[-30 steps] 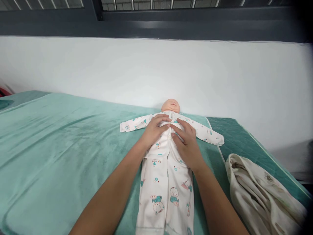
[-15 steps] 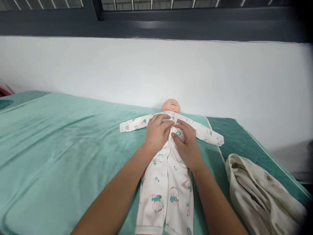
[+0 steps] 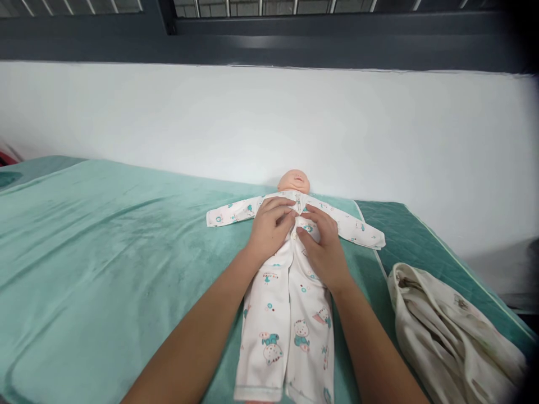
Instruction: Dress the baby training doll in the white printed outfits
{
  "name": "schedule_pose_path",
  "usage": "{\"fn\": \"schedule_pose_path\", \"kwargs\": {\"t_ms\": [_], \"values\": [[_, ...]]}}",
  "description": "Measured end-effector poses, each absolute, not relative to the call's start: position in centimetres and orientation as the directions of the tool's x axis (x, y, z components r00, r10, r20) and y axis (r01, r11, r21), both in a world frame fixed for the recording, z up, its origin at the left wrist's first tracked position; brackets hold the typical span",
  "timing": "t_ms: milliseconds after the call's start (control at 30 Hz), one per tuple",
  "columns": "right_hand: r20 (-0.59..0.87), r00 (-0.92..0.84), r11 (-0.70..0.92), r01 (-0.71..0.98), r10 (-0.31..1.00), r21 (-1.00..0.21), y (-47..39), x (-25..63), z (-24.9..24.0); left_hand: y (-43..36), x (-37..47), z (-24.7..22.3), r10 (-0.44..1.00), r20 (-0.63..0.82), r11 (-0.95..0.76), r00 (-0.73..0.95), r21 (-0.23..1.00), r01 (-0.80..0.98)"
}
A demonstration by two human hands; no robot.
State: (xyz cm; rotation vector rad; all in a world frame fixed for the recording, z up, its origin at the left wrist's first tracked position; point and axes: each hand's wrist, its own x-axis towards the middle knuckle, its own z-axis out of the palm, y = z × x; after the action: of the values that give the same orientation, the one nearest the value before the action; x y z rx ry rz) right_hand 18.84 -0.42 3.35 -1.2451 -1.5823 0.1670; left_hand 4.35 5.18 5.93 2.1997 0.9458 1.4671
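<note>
A bald doll (image 3: 293, 180) is lying on its back on a light green blanket (image 3: 105, 264), its head resting near a white wall (image 3: 210, 123) and its legs pointing toward the person. It is wearing a white pajama top (image 3: 297, 197) and matching white pajama trousers (image 3: 269, 320), both showing small teal and pink prints. The two sleeves are stretching out to either side, lying flat. A sliver of pink is showing below one trouser cuff, at the lower edge of the view.

The left hand (image 3: 272, 230) is resting on the chest of the top, its fingers curling over the front opening and its thumb staying close beside them. The right hand (image 3: 326, 241) is touching the other side of that opening, its thumb and forefinger standing apart along the cloth. I cannot tell whether either hand is pinching fabric, since the fingertips are partly covering the spot. A pale button (image 3: 294, 235) is showing between the hands, just beside the right thumb.

To the right, a crumpled cream cloth (image 3: 446, 331) is lying near the right forearm, with a darker green quilted cover (image 3: 383, 219) extending behind it. Above the wall, a dark window frame (image 3: 295, 47) is running across the view, with metal bars (image 3: 261, 7) standing behind it.
</note>
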Motion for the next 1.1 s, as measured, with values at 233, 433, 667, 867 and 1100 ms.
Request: {"fn": "schedule_pose_path", "kwargs": {"t_ms": [233,433,667,867,1100], "values": [[0.634,0.129,0.444,0.609,0.763,-0.657,-0.4,18.9,3.3,5.4,4.2,5.7,0.743,0.646,-0.667,0.176,0.691,0.279],[0.608,0.166,0.417,0.587,0.776,-0.693,-0.5,18.9,3.5,5.3,4.2,5.6,0.745,0.652,-0.658,0.14,0.684,0.315],[0.603,0.182,0.42,0.564,0.777,-0.711,-0.6,18.7,3.6,5.1,4.4,5.8,0.747,0.636,-0.658,0.192,0.667,0.35],[0.51,0.204,0.384,0.447,0.835,-0.808,-1.1,19.4,4.4,4.6,3.4,7.0,0.794,0.508,-0.601,0.334,0.736,0.31],[0.47,0.119,0.379,0.437,0.874,-0.816,-1.4,20.2,4.8,3.2,1.2,7.1,0.789,0.418,-0.57,0.451,0.771,0.283]]}}
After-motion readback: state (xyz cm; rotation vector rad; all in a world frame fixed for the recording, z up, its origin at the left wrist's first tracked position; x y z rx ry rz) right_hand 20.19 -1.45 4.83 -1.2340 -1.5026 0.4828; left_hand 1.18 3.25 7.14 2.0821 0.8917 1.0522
